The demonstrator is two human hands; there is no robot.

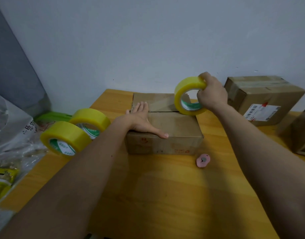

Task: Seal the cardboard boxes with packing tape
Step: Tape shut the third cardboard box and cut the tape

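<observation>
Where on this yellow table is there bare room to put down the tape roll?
The widest bare patch is the near table, between the two forearms, in front of the box and the small pink cutter. The left edge is crowded with two spare tape rolls and plastic bags. The right holds a labelled box.

A cardboard box (pixel 165 128) sits at the frame's centre on the table (pixel 156 195). The left hand (pixel 141 121) lies on its top left part; the right hand (pixel 211 94) holds a tape roll (pixel 186 95) upright on its upper right edge. Two more rolls (pixel 75 131) rest at centre left, just beside each other. A small cutter (pixel 203 160) lies below the box's lower right corner. A second box (pixel 263 99) sits at the right, against the wall (pixel 148 40).
</observation>
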